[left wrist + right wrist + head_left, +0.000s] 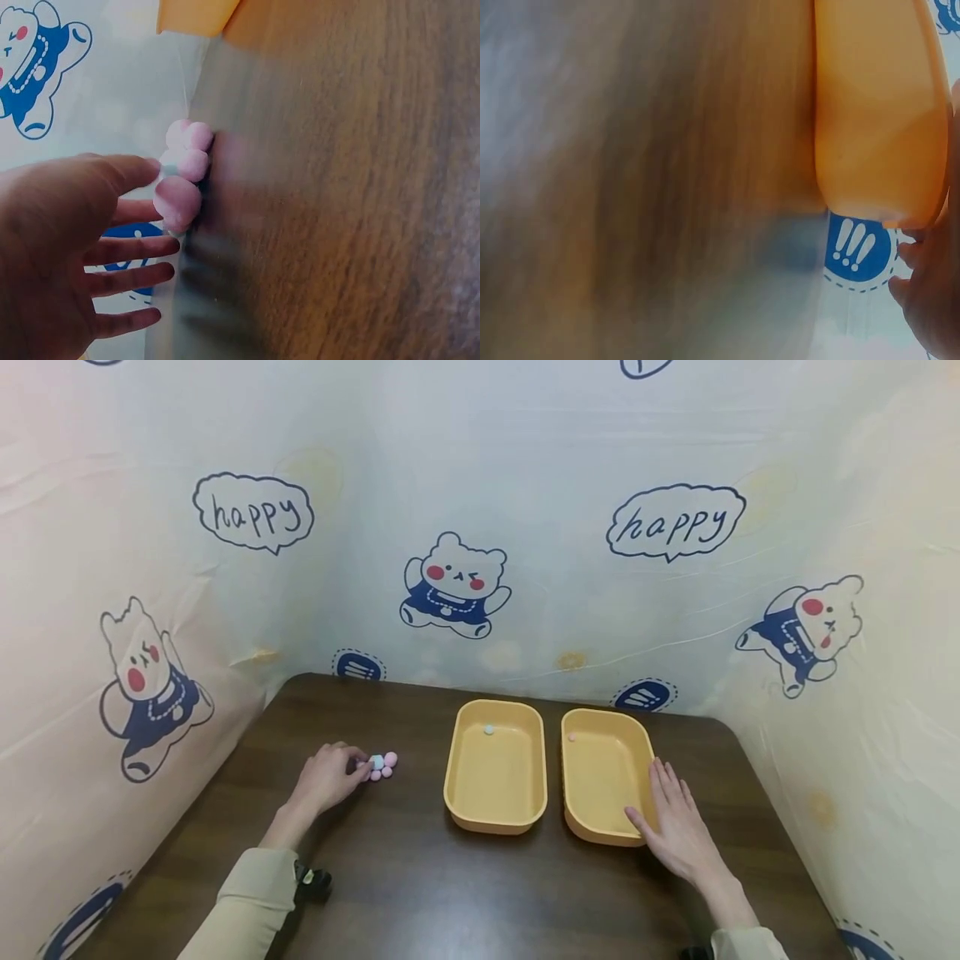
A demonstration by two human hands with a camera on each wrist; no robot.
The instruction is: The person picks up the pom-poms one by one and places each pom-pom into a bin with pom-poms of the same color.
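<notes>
A small cluster of pink pom-poms (391, 759) lies on the left of the table, a light blue pom-pom (377, 762) among them. My left hand (327, 778) reaches this cluster, thumb and index fingertips apart at its near side. In the left wrist view the thumb tip comes up to the bluish ball, and the other fingers stretch out straight, spread behind the pink balls. At the right, my right hand (681, 827) rests along the side of a yellow tray (600, 837), its fingers straight and the thumb at the near corner of the rim.
Another yellow tray (495, 827) stands in the middle of the brown table (450, 893), with one light blue pom-pom (489, 729) in it. The right tray has a tiny pink pom-pom (572, 737) inside. A printed cloth (555, 610) hangs behind and beside the table.
</notes>
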